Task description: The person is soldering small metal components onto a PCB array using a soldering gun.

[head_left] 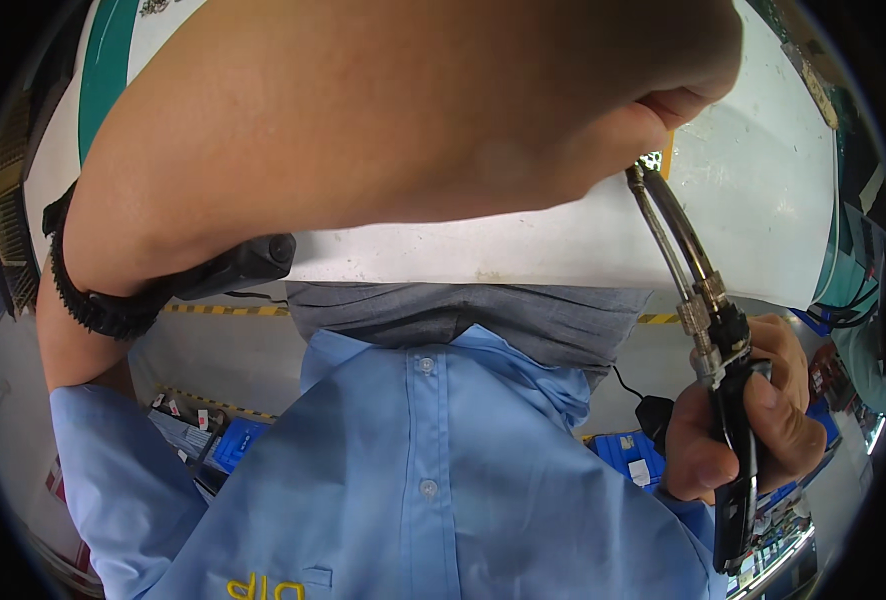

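My right hand, at the right, is wrapped round the black handle of a soldering iron. Two slim metal tubes run from its collar up to the far side, curving left. Their ends reach a small circuit board with an orange-yellow edge. Most of that board is hidden under my left hand. The left forearm crosses the view from the left. Its fingers are curled, with the thumb side close against the board; what they grip is out of sight.
The board lies over a white tabletop with a green strip at its far left. A black device on a strap is worn on my left forearm. Blue bins stand on the floor beyond my lap, and cables hang at the right.
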Demonstrator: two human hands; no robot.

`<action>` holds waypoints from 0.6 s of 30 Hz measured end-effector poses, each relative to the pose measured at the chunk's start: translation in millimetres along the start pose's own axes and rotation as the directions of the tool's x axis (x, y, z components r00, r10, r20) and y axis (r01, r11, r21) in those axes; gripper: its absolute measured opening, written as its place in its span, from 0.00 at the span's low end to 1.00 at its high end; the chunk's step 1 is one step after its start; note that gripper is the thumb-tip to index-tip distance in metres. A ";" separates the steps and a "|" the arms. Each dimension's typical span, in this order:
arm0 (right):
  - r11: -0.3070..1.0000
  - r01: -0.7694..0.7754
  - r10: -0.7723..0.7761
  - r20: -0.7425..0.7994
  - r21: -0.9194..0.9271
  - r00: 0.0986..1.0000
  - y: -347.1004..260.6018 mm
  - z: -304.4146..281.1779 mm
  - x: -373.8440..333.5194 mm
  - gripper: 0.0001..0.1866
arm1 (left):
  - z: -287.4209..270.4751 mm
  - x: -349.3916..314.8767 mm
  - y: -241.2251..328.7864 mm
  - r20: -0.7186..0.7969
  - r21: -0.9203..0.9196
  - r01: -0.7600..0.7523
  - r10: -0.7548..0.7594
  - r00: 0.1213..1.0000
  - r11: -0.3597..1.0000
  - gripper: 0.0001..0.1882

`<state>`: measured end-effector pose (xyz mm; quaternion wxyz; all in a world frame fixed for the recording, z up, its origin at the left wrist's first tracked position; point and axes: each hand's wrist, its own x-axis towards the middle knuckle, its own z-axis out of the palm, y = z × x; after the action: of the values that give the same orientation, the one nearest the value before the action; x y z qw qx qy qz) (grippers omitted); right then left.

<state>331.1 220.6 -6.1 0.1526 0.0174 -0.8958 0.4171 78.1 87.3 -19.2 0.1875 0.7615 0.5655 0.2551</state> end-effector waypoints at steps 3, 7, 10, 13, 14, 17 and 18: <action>1.000 -0.011 0.011 0.013 0.002 1.000 -1.6 -0.5 0.3 0.42 | 0.9 -3.1 -0.6 -0.021 0.000 0.004 -0.004 1.000 1.000 0.07; 1.000 0.006 -0.006 0.009 0.000 1.000 -1.2 1.6 1.0 0.41 | 0.6 -6.6 -0.1 -0.039 -0.002 0.012 -0.012 0.999 1.000 0.07; 0.999 0.022 -0.022 -0.001 -0.025 1.000 0.1 3.4 1.6 0.40 | 0.7 -10.7 2.0 -0.059 -0.006 0.020 -0.020 0.998 1.000 0.08; 0.999 0.022 -0.022 -0.002 -0.040 1.000 0.4 3.8 1.8 0.40 | 1.5 -14.0 2.9 -0.077 -0.011 0.029 -0.030 0.997 1.000 0.08; 1.000 0.015 -0.015 0.003 -0.027 1.000 0.4 3.4 1.8 0.39 | 2.2 -14.5 2.9 -0.078 -0.010 0.029 -0.029 0.996 1.000 0.08; 0.999 0.023 -0.022 0.011 -0.044 1.000 0.0 1.4 2.3 0.39 | 3.7 -15.6 3.3 -0.096 -0.013 0.031 -0.032 0.995 0.999 0.08; 0.998 0.030 -0.029 0.019 -0.055 0.999 -0.2 0.6 2.6 0.39 | 4.0 -15.6 3.2 -0.098 -0.014 0.032 -0.034 0.995 0.999 0.08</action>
<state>328.4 220.2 -5.6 0.1510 0.0301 -0.9080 0.3896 79.4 71.5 -23.3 0.1684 0.7374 0.5849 0.2929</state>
